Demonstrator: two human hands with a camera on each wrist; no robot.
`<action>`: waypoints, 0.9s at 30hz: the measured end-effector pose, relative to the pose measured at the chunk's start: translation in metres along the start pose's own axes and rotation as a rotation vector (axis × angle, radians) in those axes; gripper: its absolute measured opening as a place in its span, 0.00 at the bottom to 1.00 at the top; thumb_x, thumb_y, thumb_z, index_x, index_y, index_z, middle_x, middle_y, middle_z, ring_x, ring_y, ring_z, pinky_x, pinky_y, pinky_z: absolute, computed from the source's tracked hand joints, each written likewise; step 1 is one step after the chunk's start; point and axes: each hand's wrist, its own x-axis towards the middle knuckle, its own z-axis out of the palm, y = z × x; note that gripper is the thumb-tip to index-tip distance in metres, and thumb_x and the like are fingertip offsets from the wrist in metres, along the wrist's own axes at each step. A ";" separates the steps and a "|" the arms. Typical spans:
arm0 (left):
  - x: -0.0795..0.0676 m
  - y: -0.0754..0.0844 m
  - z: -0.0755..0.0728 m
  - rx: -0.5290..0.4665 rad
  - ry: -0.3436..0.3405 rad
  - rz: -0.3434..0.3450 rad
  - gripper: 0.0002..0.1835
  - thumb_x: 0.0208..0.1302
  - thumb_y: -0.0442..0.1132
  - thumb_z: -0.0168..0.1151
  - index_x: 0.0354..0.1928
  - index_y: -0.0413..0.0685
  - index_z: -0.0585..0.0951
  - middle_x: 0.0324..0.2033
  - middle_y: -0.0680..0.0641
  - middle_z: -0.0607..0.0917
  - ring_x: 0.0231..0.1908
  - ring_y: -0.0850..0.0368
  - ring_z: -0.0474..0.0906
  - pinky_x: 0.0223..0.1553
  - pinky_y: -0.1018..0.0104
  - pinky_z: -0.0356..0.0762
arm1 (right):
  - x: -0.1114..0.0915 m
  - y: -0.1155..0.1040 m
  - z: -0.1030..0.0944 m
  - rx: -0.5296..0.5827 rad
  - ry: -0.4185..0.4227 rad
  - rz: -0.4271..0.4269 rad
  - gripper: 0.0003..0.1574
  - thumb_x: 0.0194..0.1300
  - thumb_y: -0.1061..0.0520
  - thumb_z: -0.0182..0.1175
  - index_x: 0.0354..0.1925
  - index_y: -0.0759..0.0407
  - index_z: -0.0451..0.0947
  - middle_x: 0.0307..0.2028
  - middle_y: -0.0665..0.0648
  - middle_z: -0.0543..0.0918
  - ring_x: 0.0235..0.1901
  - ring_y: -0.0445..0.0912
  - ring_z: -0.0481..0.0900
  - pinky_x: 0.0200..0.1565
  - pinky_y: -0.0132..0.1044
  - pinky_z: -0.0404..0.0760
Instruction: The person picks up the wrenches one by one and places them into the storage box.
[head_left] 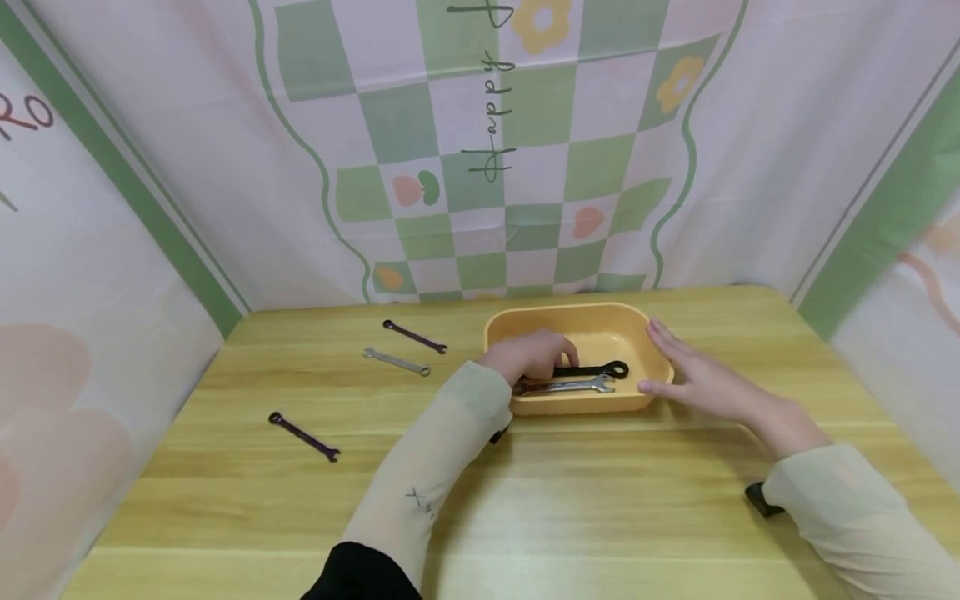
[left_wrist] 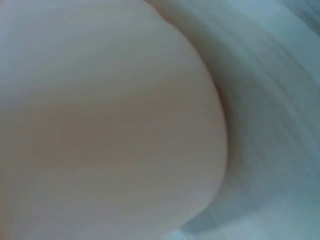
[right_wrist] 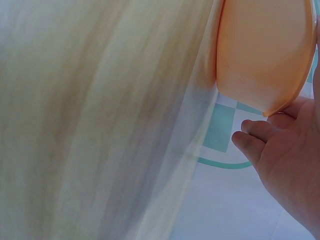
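Note:
In the head view, my left hand (head_left: 534,354) reaches over the near left side of a yellow plastic box (head_left: 570,406). Its bent fingers pinch a black combination wrench (head_left: 600,370), the left part of which the hand covers. Just in front of it, a silver wrench (head_left: 573,385) lies in the box, its left end beside another dark piece. My right hand (head_left: 701,379) rests against the box's right end with straight fingers, its thumb at the near rim. The right wrist view shows this hand (right_wrist: 290,145) touching the box's outer wall (right_wrist: 265,55). The left wrist view is mostly filled by blurred skin.
Left of the box on the wooden table (head_left: 600,517) lie a dark purple wrench (head_left: 415,337) and a silver wrench (head_left: 397,362). Nearer the left edge is another purple wrench (head_left: 304,436). A checked cloth (head_left: 510,208) hangs behind the table.

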 end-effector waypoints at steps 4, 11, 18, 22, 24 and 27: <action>0.000 0.001 -0.001 0.022 0.003 0.021 0.32 0.55 0.18 0.44 0.52 0.61 0.79 0.43 0.53 0.81 0.43 0.63 0.74 0.37 0.73 0.71 | 0.000 0.000 0.000 -0.004 -0.004 -0.001 0.58 0.63 0.40 0.56 0.72 0.53 0.28 0.71 0.55 0.30 0.67 0.64 0.37 0.61 0.62 0.45; -0.002 -0.001 -0.001 0.003 -0.001 0.039 0.30 0.56 0.19 0.47 0.53 0.59 0.78 0.45 0.51 0.80 0.43 0.62 0.73 0.33 0.73 0.73 | 0.000 -0.001 -0.001 -0.010 0.002 0.009 0.58 0.63 0.40 0.56 0.72 0.53 0.29 0.71 0.55 0.31 0.68 0.62 0.37 0.62 0.61 0.45; -0.004 -0.005 -0.004 0.017 0.050 0.081 0.26 0.59 0.25 0.48 0.57 0.54 0.76 0.48 0.51 0.79 0.44 0.62 0.73 0.42 0.71 0.72 | -0.002 -0.003 -0.001 0.002 -0.004 -0.009 0.57 0.63 0.41 0.56 0.72 0.53 0.29 0.71 0.56 0.31 0.68 0.63 0.37 0.61 0.62 0.45; -0.007 -0.005 -0.008 0.043 0.094 0.111 0.21 0.63 0.30 0.50 0.56 0.52 0.77 0.50 0.51 0.79 0.49 0.60 0.73 0.49 0.70 0.70 | -0.002 -0.004 -0.001 0.016 -0.008 -0.011 0.57 0.64 0.42 0.56 0.72 0.52 0.29 0.71 0.56 0.31 0.68 0.62 0.36 0.61 0.63 0.46; -0.008 -0.005 -0.009 0.043 0.103 0.111 0.19 0.64 0.32 0.51 0.56 0.52 0.77 0.49 0.50 0.79 0.49 0.60 0.73 0.49 0.70 0.69 | -0.002 -0.004 -0.001 0.017 -0.008 -0.010 0.57 0.64 0.42 0.56 0.72 0.52 0.29 0.71 0.55 0.31 0.68 0.62 0.36 0.61 0.63 0.45; -0.011 -0.005 -0.011 0.046 0.112 0.111 0.18 0.64 0.34 0.52 0.56 0.52 0.78 0.48 0.50 0.79 0.48 0.59 0.73 0.49 0.70 0.69 | -0.002 -0.004 -0.002 0.012 -0.003 -0.015 0.57 0.64 0.42 0.57 0.72 0.52 0.29 0.71 0.56 0.31 0.68 0.62 0.36 0.61 0.63 0.45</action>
